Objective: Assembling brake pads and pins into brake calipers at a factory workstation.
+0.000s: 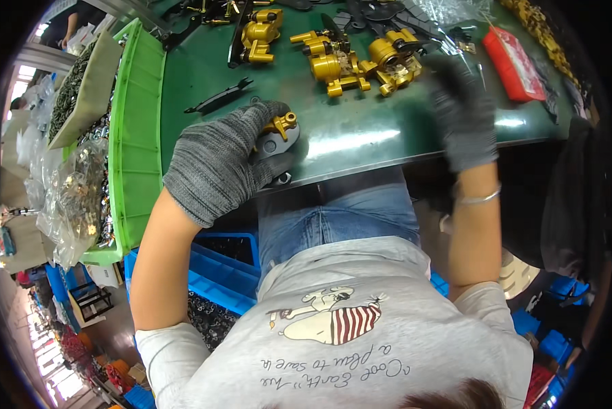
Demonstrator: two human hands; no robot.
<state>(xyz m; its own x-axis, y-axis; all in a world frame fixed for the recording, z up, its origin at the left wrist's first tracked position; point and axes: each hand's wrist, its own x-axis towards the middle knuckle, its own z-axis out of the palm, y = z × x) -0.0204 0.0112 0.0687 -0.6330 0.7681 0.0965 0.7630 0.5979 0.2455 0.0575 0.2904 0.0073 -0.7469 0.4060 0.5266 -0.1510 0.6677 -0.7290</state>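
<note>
My left hand, in a grey knitted glove, is closed on a small gold brake caliper with a rounded grey plate on its underside. It holds the part at the front edge of the green table; the fingers hide some of it. My right hand, also gloved in grey, is smeared by motion over the table's right side. Its fingers cannot be made out, nor whether anything is in them. Nearest to it lie several gold calipers. A thin black strip-like part rests just beyond my left hand.
At left stands a green bin with small metal parts and plastic bags. A red tray sits at the right. More gold calipers and black parts lie along the back. Blue crates are below the table.
</note>
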